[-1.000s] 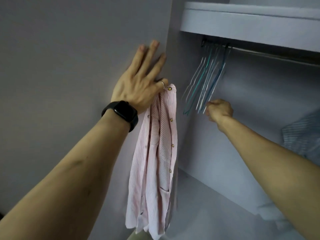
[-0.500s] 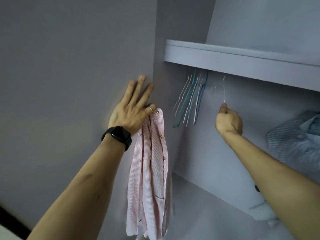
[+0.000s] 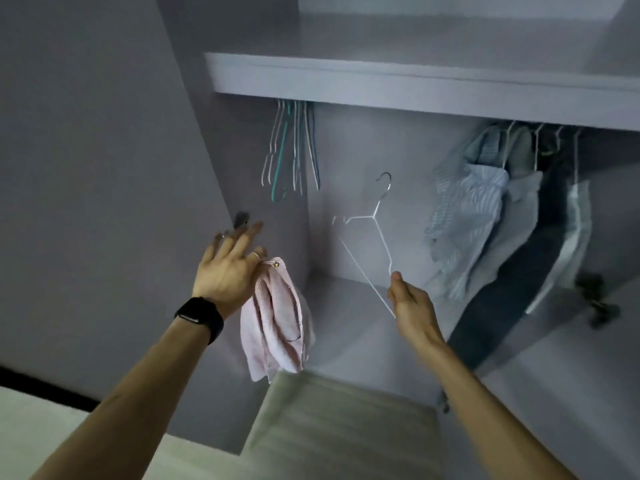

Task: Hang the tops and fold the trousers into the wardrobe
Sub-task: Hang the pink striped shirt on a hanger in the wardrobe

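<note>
A pink striped shirt (image 3: 277, 317) hangs bunched from my left hand (image 3: 228, 268), which pinches its collar between thumb and forefinger while the other fingers spread out straight. My right hand (image 3: 410, 303) grips the lower corner of a white wire hanger (image 3: 372, 233), held free in the air inside the wardrobe, hook pointing up. Several empty hangers (image 3: 294, 150) hang bunched at the left end of the rail under the shelf (image 3: 381, 84).
Striped blue shirts (image 3: 467, 216), dark trousers (image 3: 519, 289) and other clothes hang at the right of the wardrobe. The wardrobe's side panel (image 3: 104, 168) stands at my left. A wardrobe floor board (image 3: 346, 327) lies below the hanger; pale flooring (image 3: 332, 427) shows beneath.
My right hand has pulled one white hanger off the rail and lowered it. My left hand has come off the side panel and dropped with the shirt. The camera has tilted down.
</note>
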Demonstrator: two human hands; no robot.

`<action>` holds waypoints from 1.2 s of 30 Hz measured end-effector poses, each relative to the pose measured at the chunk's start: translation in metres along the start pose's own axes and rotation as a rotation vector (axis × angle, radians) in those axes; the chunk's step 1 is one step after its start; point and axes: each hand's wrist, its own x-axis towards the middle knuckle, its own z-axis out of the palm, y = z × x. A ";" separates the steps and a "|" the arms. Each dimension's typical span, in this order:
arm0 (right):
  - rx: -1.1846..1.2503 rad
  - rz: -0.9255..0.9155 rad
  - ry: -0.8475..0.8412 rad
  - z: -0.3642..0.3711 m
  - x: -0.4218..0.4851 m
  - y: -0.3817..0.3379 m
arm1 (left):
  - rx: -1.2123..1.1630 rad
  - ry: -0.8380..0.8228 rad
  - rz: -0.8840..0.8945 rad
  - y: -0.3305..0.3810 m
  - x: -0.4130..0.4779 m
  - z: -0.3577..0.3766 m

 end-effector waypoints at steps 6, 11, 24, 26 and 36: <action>0.150 0.033 -0.181 -0.019 -0.057 0.034 | -0.100 -0.225 0.179 0.059 -0.059 0.030; 0.250 0.058 -0.327 -0.025 -0.086 0.051 | -0.274 -0.238 0.287 0.069 -0.071 0.047; 0.429 0.298 -0.273 -0.055 -0.050 0.032 | -0.063 0.300 0.916 0.107 -0.041 0.040; 0.573 0.352 -0.260 -0.066 -0.030 0.010 | -0.058 0.318 0.980 0.119 -0.037 0.042; 0.107 0.101 0.205 -0.086 -0.029 0.002 | -0.212 -0.160 0.327 0.161 -0.022 0.037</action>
